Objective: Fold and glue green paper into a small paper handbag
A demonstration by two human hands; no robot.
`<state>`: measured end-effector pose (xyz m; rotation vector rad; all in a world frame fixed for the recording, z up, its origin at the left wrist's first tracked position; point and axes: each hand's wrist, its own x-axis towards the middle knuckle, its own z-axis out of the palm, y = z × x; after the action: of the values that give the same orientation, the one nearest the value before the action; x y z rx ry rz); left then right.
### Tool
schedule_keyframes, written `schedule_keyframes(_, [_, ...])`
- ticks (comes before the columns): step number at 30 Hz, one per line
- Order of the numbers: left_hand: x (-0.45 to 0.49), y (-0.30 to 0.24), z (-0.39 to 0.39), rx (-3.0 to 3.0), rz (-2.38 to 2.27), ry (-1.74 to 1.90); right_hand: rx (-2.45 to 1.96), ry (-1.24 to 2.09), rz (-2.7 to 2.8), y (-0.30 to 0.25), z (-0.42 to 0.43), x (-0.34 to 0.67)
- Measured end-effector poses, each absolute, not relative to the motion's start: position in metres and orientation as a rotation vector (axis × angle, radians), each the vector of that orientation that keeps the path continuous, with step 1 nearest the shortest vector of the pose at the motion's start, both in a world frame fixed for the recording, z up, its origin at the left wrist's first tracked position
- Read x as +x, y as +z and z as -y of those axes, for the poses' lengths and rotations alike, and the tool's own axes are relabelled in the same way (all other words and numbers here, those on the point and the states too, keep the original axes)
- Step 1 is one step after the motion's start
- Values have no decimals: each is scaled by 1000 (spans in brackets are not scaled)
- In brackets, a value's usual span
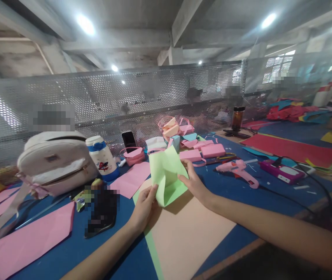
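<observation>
Green paper [168,175]: a light green sheet, bent and creased into a curved, open-topped form, one corner standing up; it is held above the near middle of the bench [131,256].
Left hand [145,204]: pinching the sheet's lower left edge, thumb on the near side.
Right hand [193,181]: gripping its right edge, thumb laid over the face.
Peach sheet [189,237]: flat and matte, beneath the hands, with a strip of green showing along its left edge.
Pink sheet [26,243]: smooth, long, flat, at the left.
Paper bags [212,150]: pink, boxy and folded, some with strip handles, beyond the green paper; their insides cannot be made out.
Glue gun [238,170]: pink plastic, lying on its side, right of the right hand.
Backpack [56,163]: pale, rounded, smooth; the front zip pocket gapes, contents unclear.
Bottle [104,158]: white and blue with a printed figure, lidded, contents hidden.
Jar [238,118]: see-through, dark-capped, brownish inside.
Panel [102,95]: perforated grey metal, behind everything.
</observation>
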<state>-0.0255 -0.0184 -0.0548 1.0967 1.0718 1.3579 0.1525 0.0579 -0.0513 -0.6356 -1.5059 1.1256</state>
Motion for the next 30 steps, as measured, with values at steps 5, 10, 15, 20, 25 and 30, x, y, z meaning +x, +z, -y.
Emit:
schedule_keyframes(5, [-26,-56,19,1121,-1109,1423,-552,556,1671,-38,-38,158])
schedule_keyframes(10, [-23,-54,21,1098,-1227,1583,-405,332,2127,-30,-23,161])
schedule_keyframes(15, [-10,-50,28,1092,-1244,1658,-430,321,2315,-36,-22,152])
schedule_keyframes(20, [-2,-47,35,1104,-1140,1574,-421,505,2269,-35,-22,151])
schedule_keyframes(25, [-2,-47,34,1013,-897,1540,-478,730,2160,-27,-24,158])
schedule_keyframes(30, [0,-45,35,1033,-874,1507,-482,833,2088,-24,-25,160])
